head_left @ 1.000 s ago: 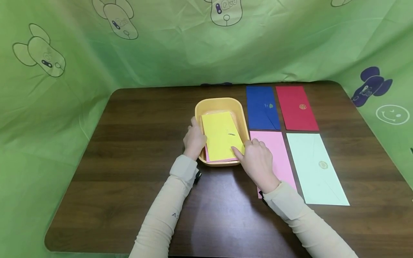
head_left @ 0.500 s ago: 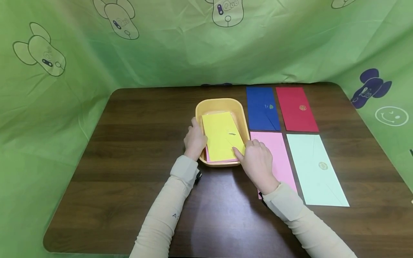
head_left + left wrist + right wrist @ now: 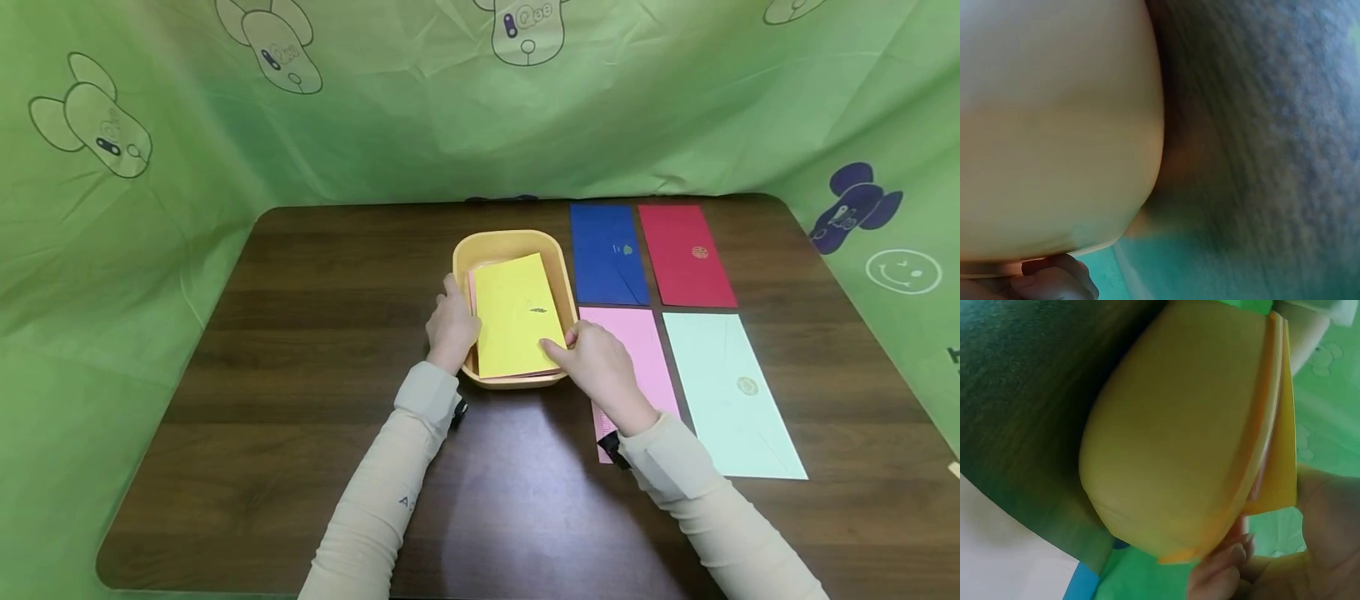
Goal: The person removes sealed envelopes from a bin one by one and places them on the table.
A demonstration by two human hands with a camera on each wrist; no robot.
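Observation:
A yellow plastic tray (image 3: 504, 243) stands on the table with a stack of envelopes in it. On top lies a yellow envelope (image 3: 517, 317), and the edge of a pink one (image 3: 472, 292) shows beneath it. My left hand (image 3: 452, 327) grips the tray's left rim; its fingers (image 3: 1060, 280) curl near the rim in the left wrist view. My right hand (image 3: 600, 367) pinches the yellow envelope near its lower right corner, thumb on top. In the right wrist view, this envelope (image 3: 1282, 469) sticks up above the tray's rim, and the other fingers (image 3: 1222, 569) are beside the rim.
Right of the tray, envelopes lie flat in two rows: blue (image 3: 609, 254) and red (image 3: 686, 254) behind, pink (image 3: 641, 350) and mint green (image 3: 723, 392) in front. The dark wooden table (image 3: 300, 375) is bordered by a green printed curtain (image 3: 420, 125).
My right hand's fingers have shifted from the tray's right rim to the yellow envelope, which has turned slightly and risen a little. The left hand has stayed put.

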